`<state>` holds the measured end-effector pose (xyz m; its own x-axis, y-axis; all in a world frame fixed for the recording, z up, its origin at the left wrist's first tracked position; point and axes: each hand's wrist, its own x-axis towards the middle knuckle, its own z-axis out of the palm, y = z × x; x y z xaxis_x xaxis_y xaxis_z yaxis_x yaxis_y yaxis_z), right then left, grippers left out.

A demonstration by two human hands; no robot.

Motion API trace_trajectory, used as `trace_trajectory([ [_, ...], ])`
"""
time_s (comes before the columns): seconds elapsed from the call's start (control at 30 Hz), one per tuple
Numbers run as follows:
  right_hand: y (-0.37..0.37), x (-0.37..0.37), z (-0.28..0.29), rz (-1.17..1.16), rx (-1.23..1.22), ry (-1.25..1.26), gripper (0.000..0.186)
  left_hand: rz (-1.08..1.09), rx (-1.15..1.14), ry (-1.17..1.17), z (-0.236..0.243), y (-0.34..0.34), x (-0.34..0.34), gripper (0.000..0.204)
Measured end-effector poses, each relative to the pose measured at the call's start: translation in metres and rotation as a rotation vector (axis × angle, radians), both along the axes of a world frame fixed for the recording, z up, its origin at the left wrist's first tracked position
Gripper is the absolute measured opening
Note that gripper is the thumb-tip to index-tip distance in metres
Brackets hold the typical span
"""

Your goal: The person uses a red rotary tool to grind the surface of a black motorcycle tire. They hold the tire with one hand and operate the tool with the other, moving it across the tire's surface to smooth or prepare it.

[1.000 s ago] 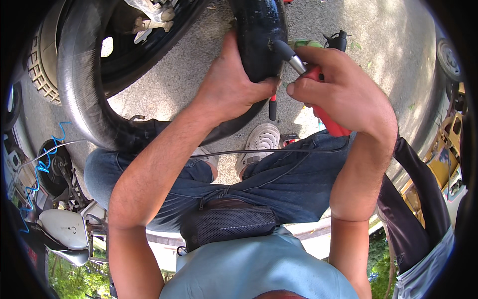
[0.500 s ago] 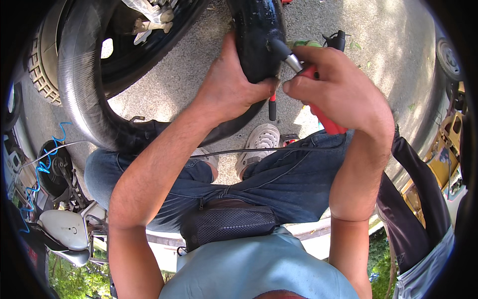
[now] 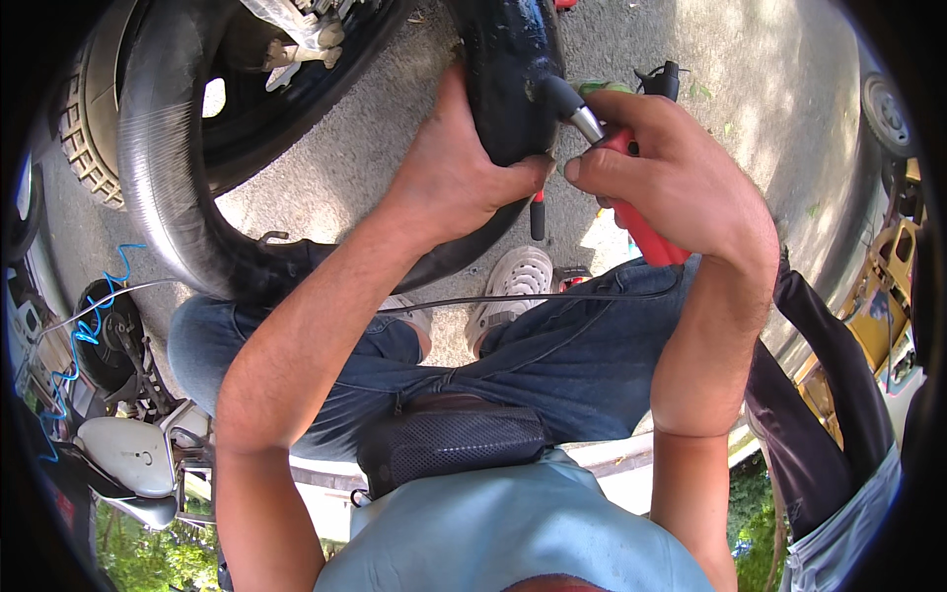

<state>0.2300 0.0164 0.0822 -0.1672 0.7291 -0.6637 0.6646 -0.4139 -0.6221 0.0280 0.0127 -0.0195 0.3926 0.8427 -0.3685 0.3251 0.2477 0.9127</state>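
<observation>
My left hand (image 3: 464, 168) grips a black rubber inner tube (image 3: 158, 183), whose loop runs down round the left and under my forearm. My right hand (image 3: 666, 168) is closed on a red-handled tool (image 3: 646, 232) with a metal shaft; its black tip (image 3: 562, 96) touches the tube's upper right section just above my left thumb. A dark cable (image 3: 538, 296) runs across my jeans toward the right hand. A red-and-black handled item (image 3: 538, 212) lies on the pavement (image 3: 335, 158) beside the tube.
A tyred wheel (image 3: 89, 138) stands upper left, with a blue coiled hose (image 3: 79, 335) and scooter parts (image 3: 123, 454) lower left. A black object (image 3: 659, 84) lies beyond my right hand. Another person's dark-trousered legs (image 3: 829, 405) are at right, near yellow machinery (image 3: 893, 286) and a small wheel (image 3: 888, 113).
My right hand and forearm have shifted slightly left with the red tool, whose tip stays on the tube. My left hand holds its place.
</observation>
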Motion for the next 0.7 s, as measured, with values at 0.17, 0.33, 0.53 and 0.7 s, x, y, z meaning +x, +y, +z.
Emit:
trace_trajectory([
  [0.17,0.003,-0.013,0.006,0.127,0.045,-0.151,0.04,0.002,0.035,-0.011,-0.005,-0.003,0.001,0.097],
  [0.33,0.002,-0.013,0.003,0.071,0.039,-0.141,0.042,-0.003,0.003,0.004,-0.007,-0.002,-0.001,0.098],
  [0.53,-0.002,-0.009,0.001,0.039,0.054,-0.087,0.043,-0.004,-0.001,0.04,-0.002,-0.002,0.001,0.1],
  [0.7,0.004,-0.016,0.0,0.076,0.046,-0.148,0.044,-0.009,0.036,0.028,-0.007,-0.003,0.0,0.099],
])
